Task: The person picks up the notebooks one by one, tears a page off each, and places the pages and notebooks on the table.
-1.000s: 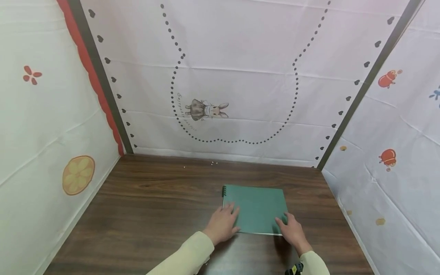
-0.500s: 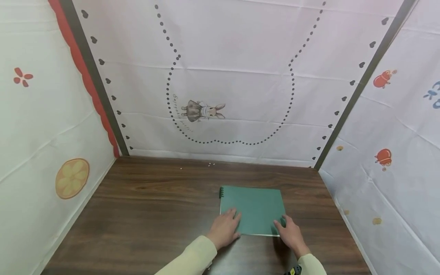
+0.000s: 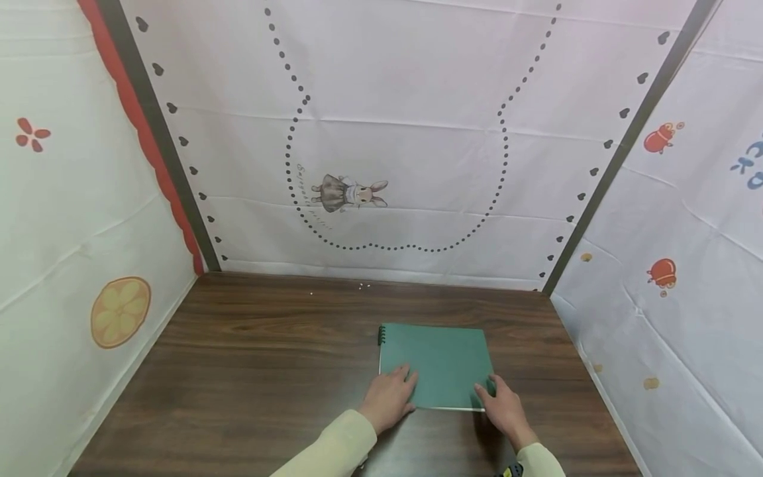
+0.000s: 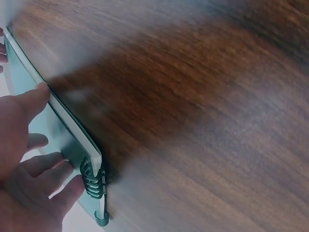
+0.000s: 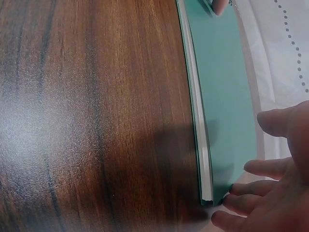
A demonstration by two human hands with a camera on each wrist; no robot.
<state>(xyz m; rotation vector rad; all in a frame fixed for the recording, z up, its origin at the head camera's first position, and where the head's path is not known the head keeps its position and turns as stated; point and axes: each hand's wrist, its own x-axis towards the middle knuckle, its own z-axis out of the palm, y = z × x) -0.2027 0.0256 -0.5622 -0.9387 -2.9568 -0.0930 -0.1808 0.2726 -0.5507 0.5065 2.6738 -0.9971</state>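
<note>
A green spiral-bound notebook lies closed on the dark wooden table, its black coil showing at the far left corner. My left hand rests on the near left part of the cover. In the left wrist view, the thumb of my left hand touches the notebook's edge, while the other fingers are spread over the cover near the coil. My right hand is at the near right corner. The right wrist view has the thumb of my right hand apart from its fingers, which lie loosely beside the notebook.
The wooden table extends left of the notebook. Small white specks lie near its far edge. White printed cloth walls stand at the back, the left and the right.
The head view has shifted slightly. My left hand has slid a little to the right and nearer over the cover. The notebook and my right hand look nearly unmoved.
</note>
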